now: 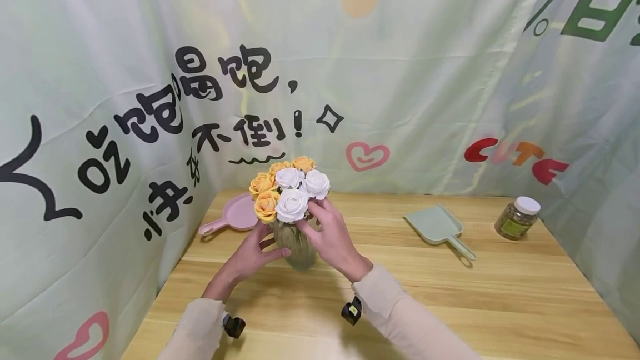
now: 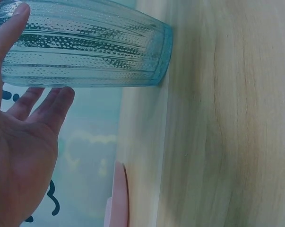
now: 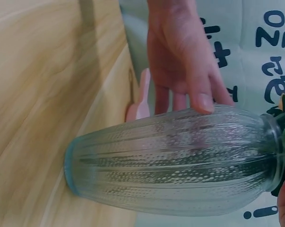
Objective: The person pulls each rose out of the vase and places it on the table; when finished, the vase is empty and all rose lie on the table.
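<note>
A ribbed clear glass vase (image 1: pixel 295 246) stands upright on the wooden table, holding a bunch of white roses (image 1: pixel 292 205) and orange roses (image 1: pixel 266 205). My left hand (image 1: pixel 256 251) holds the vase from the left. Its thumb lies against the near side and its fingers reach behind, with the palm off the glass. At the blooms' right side, my right hand (image 1: pixel 332 235) grips the bunch just above the vase's mouth. The ends of its fingers are hidden among the flowers. Only some fingers of that hand show at the edge of the right wrist view.
A pink dustpan (image 1: pixel 241 213) lies behind the vase at the left. On the right are a pale green dustpan (image 1: pixel 435 224) and a lidded jar (image 1: pixel 517 218). Printed curtains (image 1: pixel 425 99) hang along the table's back and sides.
</note>
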Motion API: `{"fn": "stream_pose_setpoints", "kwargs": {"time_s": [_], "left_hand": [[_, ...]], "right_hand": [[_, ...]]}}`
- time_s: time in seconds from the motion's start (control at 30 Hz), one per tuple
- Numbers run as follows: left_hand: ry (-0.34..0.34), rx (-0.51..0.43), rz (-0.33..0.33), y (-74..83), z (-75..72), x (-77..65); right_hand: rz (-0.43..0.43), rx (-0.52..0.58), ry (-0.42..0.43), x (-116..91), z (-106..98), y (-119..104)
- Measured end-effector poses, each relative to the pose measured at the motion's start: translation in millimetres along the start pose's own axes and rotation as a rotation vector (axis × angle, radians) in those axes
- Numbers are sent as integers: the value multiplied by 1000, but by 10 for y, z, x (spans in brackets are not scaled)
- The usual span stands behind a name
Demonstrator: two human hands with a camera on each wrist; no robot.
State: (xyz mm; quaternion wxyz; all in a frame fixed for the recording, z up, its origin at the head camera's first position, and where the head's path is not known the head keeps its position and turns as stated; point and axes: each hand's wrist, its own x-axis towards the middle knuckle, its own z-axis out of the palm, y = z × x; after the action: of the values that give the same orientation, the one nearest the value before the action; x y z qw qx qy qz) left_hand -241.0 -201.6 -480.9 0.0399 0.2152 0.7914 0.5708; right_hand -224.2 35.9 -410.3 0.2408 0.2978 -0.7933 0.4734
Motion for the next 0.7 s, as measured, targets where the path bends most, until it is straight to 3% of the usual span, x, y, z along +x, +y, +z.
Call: {"fn": "stream_pose_setpoints", "kwargs": {"time_s": [0.53, 0.7], "left_hand": [[5, 46, -54, -37, -15, 3], [8, 41, -58, -37, -5, 4]], "right_hand": [[-80, 131, 160, 152, -163, -256], [-122, 147, 169, 209, -233, -311]]}}
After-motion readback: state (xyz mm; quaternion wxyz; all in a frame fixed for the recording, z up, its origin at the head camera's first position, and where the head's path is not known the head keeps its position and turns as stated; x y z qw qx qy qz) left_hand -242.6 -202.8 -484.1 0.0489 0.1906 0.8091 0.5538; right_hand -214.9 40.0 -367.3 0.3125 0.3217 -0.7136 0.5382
